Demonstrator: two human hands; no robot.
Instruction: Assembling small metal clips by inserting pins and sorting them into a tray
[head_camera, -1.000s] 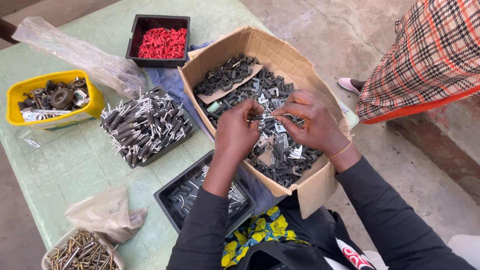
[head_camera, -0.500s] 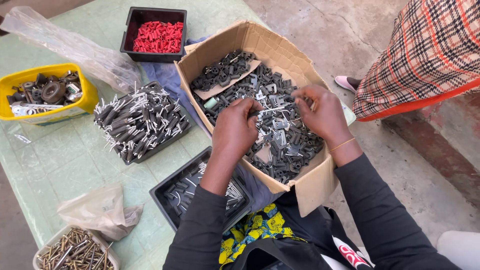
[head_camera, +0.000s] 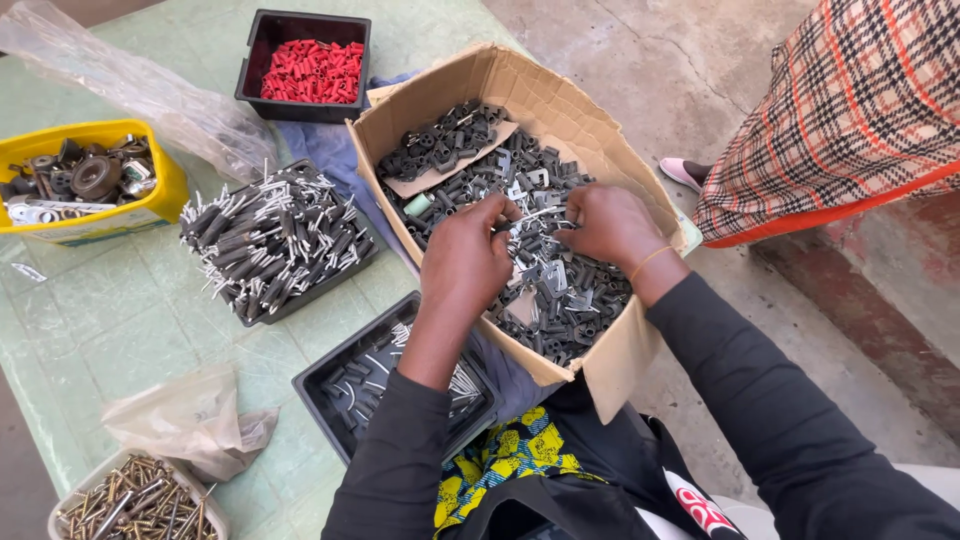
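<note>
Both my hands are inside an open cardboard box filled with small grey and black clips. My left hand and my right hand meet over the middle of the pile, fingertips pinching a small metal clip piece between them. A strip of brown card divides the box's far part from the rest.
On the green table: a black tray with a few clips by my left elbow, a tray heaped with nailed clips, a black tub of red plugs, a yellow tub, screws, plastic bags. A person in a checked skirt stands right.
My hands have shifted slightly within the box and drawn closer together at the fingertips. The view has tilted a little; nothing else moved.
</note>
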